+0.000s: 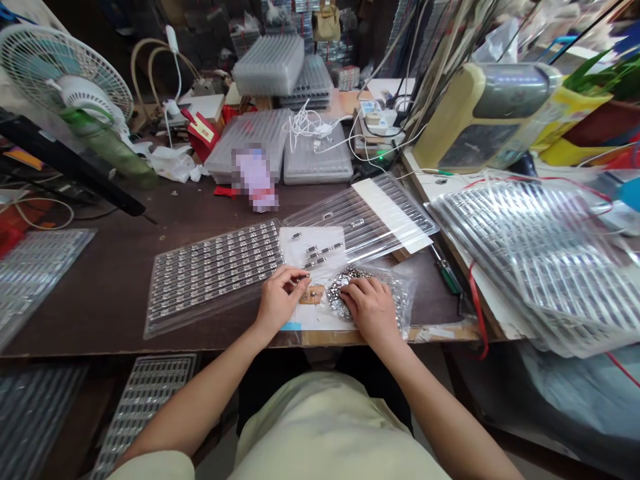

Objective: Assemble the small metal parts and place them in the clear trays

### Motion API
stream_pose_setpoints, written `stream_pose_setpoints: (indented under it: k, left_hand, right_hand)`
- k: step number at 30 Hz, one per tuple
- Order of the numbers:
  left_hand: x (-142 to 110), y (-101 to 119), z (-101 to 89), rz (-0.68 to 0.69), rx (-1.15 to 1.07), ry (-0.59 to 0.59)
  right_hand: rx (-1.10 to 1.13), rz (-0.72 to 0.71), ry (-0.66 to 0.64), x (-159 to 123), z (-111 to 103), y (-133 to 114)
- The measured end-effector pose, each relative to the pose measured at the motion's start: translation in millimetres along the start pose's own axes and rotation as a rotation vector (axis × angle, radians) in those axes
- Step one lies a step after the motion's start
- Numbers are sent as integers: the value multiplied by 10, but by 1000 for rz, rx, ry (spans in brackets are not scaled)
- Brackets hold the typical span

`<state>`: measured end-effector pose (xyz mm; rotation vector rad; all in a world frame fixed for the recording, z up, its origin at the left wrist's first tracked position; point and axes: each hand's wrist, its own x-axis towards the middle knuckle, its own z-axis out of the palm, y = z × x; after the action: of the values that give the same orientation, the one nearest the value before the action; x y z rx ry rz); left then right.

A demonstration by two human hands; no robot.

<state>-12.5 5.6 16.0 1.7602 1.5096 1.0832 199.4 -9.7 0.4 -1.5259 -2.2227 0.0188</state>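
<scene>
My left hand (281, 298) pinches a small dark connector-like part (303, 277) between thumb and fingertips, above a white sheet (293, 250). A piece of brown tape (312, 295) lies just right of those fingertips. My right hand (373, 307) has its fingers bent down into a heap of small shiny metal pieces (340, 293) on a clear plastic bag (406, 283); what its fingertips hold is hidden. Several loose dark connector-like parts (324, 251) rest on the sheet. Left of it lies a clear tray (215, 270) filled with rows of similar parts.
Behind the sheet lies a ribbed clear tray (370, 223) with a white strip (393, 217) across it. Stacked trays (545, 260) stand at the right, near a screwdriver (447, 277). A fan (65, 67) and a green bottle (107, 147) are at the back left.
</scene>
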Motion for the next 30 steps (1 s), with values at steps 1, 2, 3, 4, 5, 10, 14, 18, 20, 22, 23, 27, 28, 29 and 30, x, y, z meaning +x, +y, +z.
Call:
stream_pose_setpoints:
  k: [1, 2, 3, 4, 5, 10, 14, 18, 20, 22, 23, 27, 28, 29, 30]
  left_hand:
    - [-4, 21, 17, 23, 17, -16]
    - [-13, 37, 37, 50, 37, -36]
    - [-27, 49, 59, 78, 58, -59]
    - [-42, 55, 82, 106, 81, -82]
    - [-57, 55, 104, 131, 103, -100]
    - [-100, 3, 178, 189, 168, -127]
    - [-99, -21, 188, 182, 166, -142]
    - [-94, -16, 191, 166, 166, -156]
    - [-95, -12, 200, 159, 160, -162]
    - [-97, -3, 208, 155, 146, -166]
    - [-97, 3, 207, 155, 134, -168]
    - [-66, 8, 94, 147, 130, -97]
    - [-53, -6, 32, 139, 176, -52]
    - [-41, -30, -40, 129, 245, -2]
    - [-34, -64, -119, 119, 329, 47]
  right_hand:
    - [30, 13, 21, 6, 8, -8]
    - [61, 26, 46, 13, 13, -15]
    - [89, 39, 70, 21, 16, -20]
    - [113, 51, 92, 27, 18, -24]
    - [132, 60, 111, 33, 18, -25]
    - [171, 73, 146, 36, 31, -23]
    - [185, 74, 130, 28, 48, -22]
    - [219, 63, 130, 20, 67, -16]
    - [228, 55, 132, 19, 75, -10]
    - [225, 49, 137, 21, 74, -2]
    - [224, 49, 142, 22, 68, 1]
    - [237, 62, 176, 33, 20, -25]
    - [240, 66, 177, 38, 10, -47]
    - [242, 69, 171, 46, 5, -77]
    - [245, 69, 157, 56, 7, -113]
